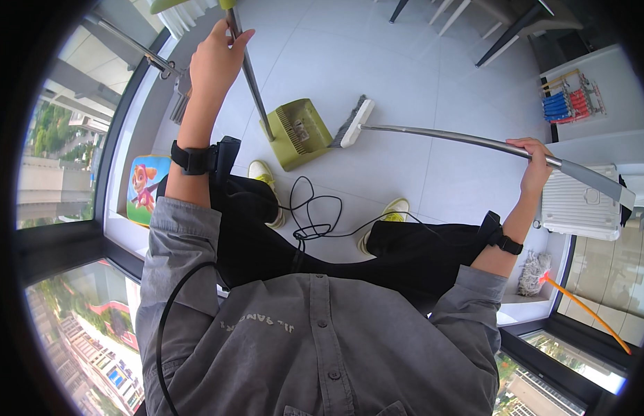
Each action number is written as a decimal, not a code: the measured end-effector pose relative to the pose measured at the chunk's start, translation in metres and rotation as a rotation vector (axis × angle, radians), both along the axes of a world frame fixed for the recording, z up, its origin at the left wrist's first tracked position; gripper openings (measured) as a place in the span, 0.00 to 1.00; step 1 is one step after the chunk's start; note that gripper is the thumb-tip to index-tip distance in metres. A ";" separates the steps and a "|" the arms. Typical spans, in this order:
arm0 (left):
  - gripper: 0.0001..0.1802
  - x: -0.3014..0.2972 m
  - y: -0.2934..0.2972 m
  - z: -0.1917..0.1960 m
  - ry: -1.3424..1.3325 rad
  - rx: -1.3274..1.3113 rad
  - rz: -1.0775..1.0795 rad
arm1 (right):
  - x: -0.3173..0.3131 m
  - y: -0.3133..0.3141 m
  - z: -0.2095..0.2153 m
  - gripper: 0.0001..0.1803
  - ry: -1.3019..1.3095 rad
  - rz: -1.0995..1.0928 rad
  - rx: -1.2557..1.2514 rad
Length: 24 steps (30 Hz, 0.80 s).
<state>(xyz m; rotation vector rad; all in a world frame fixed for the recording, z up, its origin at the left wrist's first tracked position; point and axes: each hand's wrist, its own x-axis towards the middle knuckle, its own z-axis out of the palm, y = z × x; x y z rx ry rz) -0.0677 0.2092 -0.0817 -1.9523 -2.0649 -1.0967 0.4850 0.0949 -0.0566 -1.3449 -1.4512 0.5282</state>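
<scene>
My left hand (216,61) is closed around the grey upright handle of a green dustpan (299,136), near its top. The dustpan rests on the floor with its toothed opening turned to the right, and some greyish debris shows inside. In my right hand (536,161) is the long metal handle of a broom (446,134), my fingers wrapped round it below the grey grip. The broom's white head with dark bristles stands on the floor at the dustpan's right edge, its bristles facing the pan.
Black cable (315,220) lies looped on the floor between my yellow shoes. A silver suitcase (579,201) and a grey fluffy duster (535,272) with an orange handle are at the right. Chair legs (446,15) stand far ahead. Windows and a cartoon board (146,182) line the left.
</scene>
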 end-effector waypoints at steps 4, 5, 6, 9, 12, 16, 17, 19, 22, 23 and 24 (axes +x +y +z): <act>0.23 0.001 -0.002 0.002 -0.002 -0.040 0.010 | 0.008 0.003 0.001 0.12 0.168 -0.040 -0.068; 0.23 0.000 -0.003 0.003 -0.005 -0.044 0.019 | 0.011 0.005 0.000 0.12 0.169 -0.040 -0.069; 0.22 0.000 -0.004 0.003 -0.008 -0.047 0.028 | 0.015 0.007 -0.001 0.12 0.158 0.001 -0.047; 0.22 0.001 -0.004 0.001 0.003 0.021 0.022 | 0.030 0.005 0.000 0.11 0.154 0.039 -0.010; 0.22 0.003 -0.004 0.002 0.013 0.010 0.018 | 0.033 0.004 -0.002 0.10 0.205 -0.022 0.024; 0.22 0.001 -0.004 0.004 0.003 -0.036 0.009 | 0.029 0.006 -0.006 0.10 0.242 -0.187 0.116; 0.22 0.001 -0.003 0.002 0.008 -0.022 0.010 | 0.029 0.008 -0.007 0.10 0.242 -0.188 0.114; 0.22 0.000 -0.002 0.001 0.013 -0.010 0.012 | 0.030 0.011 -0.009 0.10 0.274 -0.368 0.223; 0.21 -0.003 -0.003 0.000 0.009 0.017 0.000 | 0.031 0.014 -0.008 0.10 0.393 -0.695 0.296; 0.21 -0.005 -0.003 0.002 0.000 0.001 0.023 | 0.033 0.016 -0.009 0.10 0.392 -0.696 0.297; 0.21 -0.007 -0.004 0.004 -0.009 -0.015 0.046 | 0.037 0.017 -0.011 0.09 0.465 -0.781 0.353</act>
